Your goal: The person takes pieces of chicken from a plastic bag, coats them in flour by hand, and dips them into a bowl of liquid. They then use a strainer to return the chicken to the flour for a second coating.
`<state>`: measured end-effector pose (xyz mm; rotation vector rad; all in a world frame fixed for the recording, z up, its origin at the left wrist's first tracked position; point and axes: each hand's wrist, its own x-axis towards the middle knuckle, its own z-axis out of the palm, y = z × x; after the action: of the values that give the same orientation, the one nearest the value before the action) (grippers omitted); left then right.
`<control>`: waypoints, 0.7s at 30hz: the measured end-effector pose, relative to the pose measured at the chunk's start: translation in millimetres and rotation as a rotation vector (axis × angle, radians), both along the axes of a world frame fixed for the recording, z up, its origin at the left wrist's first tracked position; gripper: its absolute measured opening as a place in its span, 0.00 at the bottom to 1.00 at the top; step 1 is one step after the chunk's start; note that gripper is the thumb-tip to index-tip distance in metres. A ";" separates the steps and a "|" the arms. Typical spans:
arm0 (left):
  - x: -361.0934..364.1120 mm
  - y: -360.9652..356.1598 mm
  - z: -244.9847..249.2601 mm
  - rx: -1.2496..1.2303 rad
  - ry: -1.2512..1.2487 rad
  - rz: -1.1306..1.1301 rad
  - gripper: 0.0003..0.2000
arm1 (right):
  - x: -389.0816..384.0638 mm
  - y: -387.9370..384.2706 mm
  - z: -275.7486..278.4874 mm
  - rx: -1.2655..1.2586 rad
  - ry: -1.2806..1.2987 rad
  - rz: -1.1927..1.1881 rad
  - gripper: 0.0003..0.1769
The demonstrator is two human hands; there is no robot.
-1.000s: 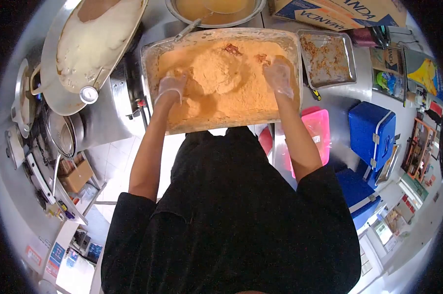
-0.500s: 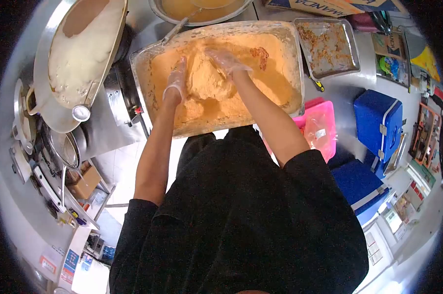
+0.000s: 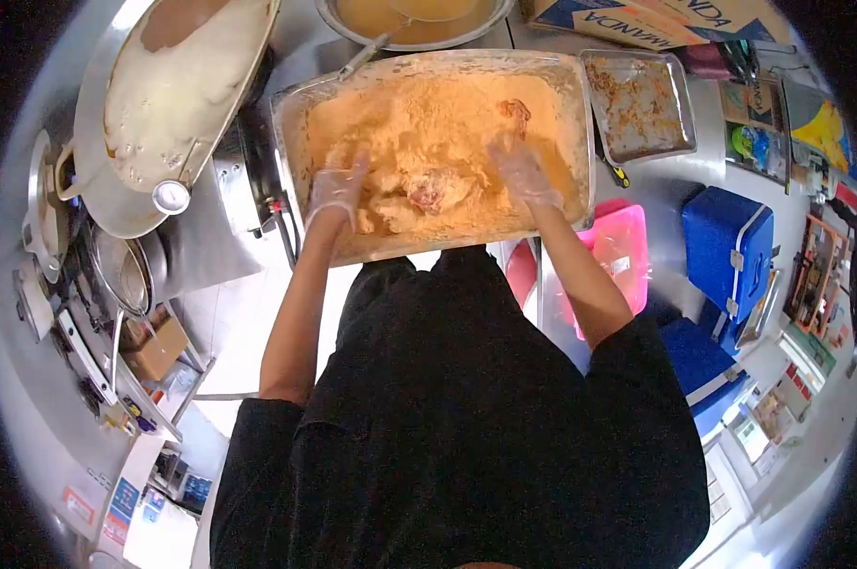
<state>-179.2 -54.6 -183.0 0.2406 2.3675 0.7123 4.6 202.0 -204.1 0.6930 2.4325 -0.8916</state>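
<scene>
Coated pieces (image 3: 431, 192): at six o'clock in the tub (image 3: 588, 142); likely soft, slippery beneath powder (image 3: 457, 109); best cupped from below.
Red strip (image 3: 515, 112): two o'clock, probably limp.
Left hand (image 3: 338, 190): eight o'clock, in powder; finger opening and hold blurred, cannot tell.
Right hand (image 3: 526, 175): four o'clock, likewise unclear.
Change: half a second ago, right hand touches a central mound; now hands are apart, pieces exposed.

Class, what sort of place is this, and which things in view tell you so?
Probably a commercial kitchen: a big pan with a dial thermometer, a large tub of orange powder, and a metal counter.
</scene>
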 end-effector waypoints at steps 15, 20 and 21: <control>-14.4 62.2 42.8 0.108 -0.233 -0.218 0.40 | -37.2 -23.7 20.0 -0.263 0.347 -0.253 0.34; -17.6 10.0 16.0 -0.133 -0.282 0.030 0.47 | 10.7 5.8 -20.1 -0.870 0.465 -0.576 0.33; -15.5 7.8 13.1 -0.132 -0.278 0.032 0.47 | 0.9 6.0 29.6 -0.417 0.131 -0.356 0.36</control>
<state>-194.7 -46.8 -169.9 0.0433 2.1452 0.5622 5.6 208.0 -174.5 0.9421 2.1533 -1.5710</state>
